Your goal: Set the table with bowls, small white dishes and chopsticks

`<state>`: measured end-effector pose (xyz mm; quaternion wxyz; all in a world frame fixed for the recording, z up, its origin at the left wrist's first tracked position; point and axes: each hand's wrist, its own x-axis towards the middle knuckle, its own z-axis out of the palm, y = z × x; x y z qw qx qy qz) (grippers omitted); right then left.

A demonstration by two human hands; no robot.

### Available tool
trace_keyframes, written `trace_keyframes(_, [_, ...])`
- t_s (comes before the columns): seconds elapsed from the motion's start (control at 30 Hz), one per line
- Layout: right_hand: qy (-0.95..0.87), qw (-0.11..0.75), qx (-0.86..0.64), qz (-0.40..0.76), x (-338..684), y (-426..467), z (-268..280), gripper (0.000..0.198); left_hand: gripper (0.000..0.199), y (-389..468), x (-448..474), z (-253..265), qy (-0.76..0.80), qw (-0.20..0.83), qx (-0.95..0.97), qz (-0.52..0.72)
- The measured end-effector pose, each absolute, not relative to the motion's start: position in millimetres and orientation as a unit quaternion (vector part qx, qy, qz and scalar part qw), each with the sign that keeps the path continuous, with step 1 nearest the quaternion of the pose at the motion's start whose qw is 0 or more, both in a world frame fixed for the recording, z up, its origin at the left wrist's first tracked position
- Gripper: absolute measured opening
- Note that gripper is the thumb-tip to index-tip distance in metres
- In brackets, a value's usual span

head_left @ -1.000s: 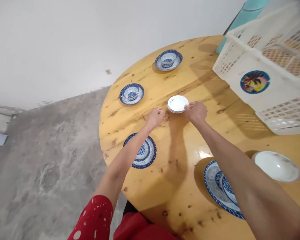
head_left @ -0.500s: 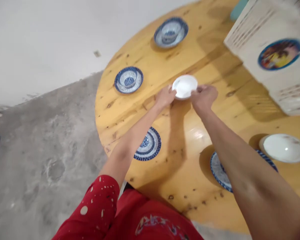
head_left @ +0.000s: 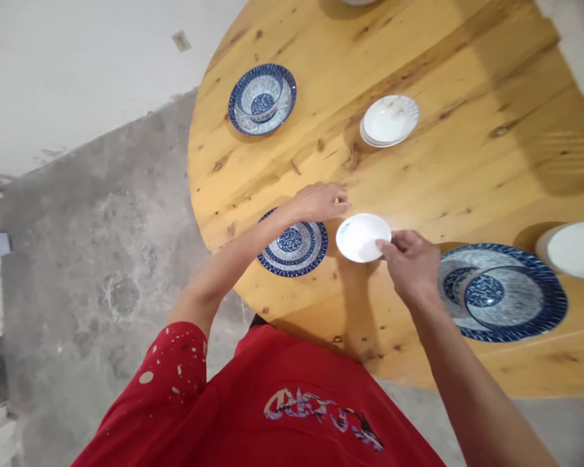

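Note:
My right hand [head_left: 413, 264] grips the right rim of a small white dish [head_left: 363, 239] between thumb and fingers, holding it above the wooden table. Just past the dish's upper left, my left hand [head_left: 322, 201] has its fingers curled in, with nothing seen in them. Under my left wrist lies a blue-and-white patterned plate [head_left: 292, 259], partly hidden by the forearm. Farther back sits a stack of small white dishes [head_left: 390, 120], apart from both hands.
The round wooden table [head_left: 340, 52] bears a blue patterned bowl [head_left: 260, 97] on a matching plate at the left. On the right stand another blue plate with a glassy bowl [head_left: 506, 295] and some white bowls [head_left: 581, 250]. A pale box edge [head_left: 571, 39] shows at upper right.
Both hands were at the white dishes farther back. My right hand has brought one dish nearer; my left hand has let go and moved nearer too. The view has tilted down.

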<state>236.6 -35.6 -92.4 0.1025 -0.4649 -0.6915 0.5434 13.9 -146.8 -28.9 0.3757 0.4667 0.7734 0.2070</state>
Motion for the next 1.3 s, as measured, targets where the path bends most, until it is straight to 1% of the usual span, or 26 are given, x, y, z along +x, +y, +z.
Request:
trace_keyframes(0.1, [-0.681, 0.069, -0.507, 0.524, 262, -50, -97, 0.019, 0.031, -146, 8, -25, 0.817, 0.316, 0.431, 0.217])
trace_keyframes(0.2, [-0.689, 0.048, -0.515, 0.508, 272, -60, -100, 0.02, 0.033, -149, 5, -22, 0.833, 0.297, 0.407, 0.228])
trace_keyframes(0.5, [-0.713, 0.04, -0.506, 0.485, 276, -77, -117, 0.027, 0.033, -158, 23, -33, 0.814, 0.314, 0.434, 0.225])
trace_keyframes(0.77, [-0.729, 0.051, -0.516, 0.447, 278, -79, -115, 0.027, 0.033, -166, 29, -39, 0.817, 0.289, 0.465, 0.18])
trace_keyframes(0.93, [-0.746, 0.044, -0.512, 0.424, 279, -79, -117, 0.029, 0.033, -172, 26, -38, 0.824, 0.287, 0.456, 0.178])
trace_keyframes(1.3, [-0.743, 0.043, -0.503, 0.44, 283, -82, -113, 0.031, 0.031, -169, 27, -33, 0.825, 0.295, 0.44, 0.196])
